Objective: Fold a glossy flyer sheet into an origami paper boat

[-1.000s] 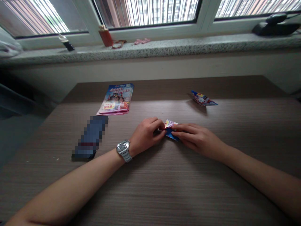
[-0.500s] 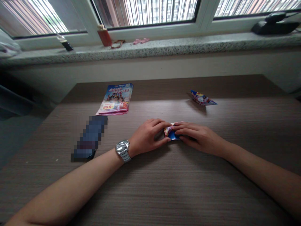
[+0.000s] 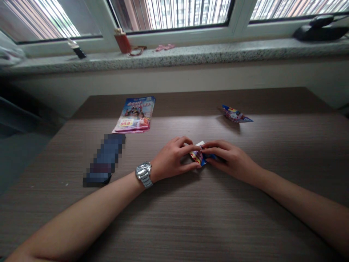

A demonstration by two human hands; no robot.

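Pinching a small folded glossy paper w/ both hands, approx. mid-desk: L hand and R hand each closed on it from opposite sides, grip tight, fingers almost meeting. Steel wristwatch on L wrist. Farther back on desk: printed flyer to the left, another folded paper piece to the right. Pixelated object left of L hand, well apart.

Setting: a home room, you at a wood-grain desk against a granite windowsill, apartment blocks beyond the glass.
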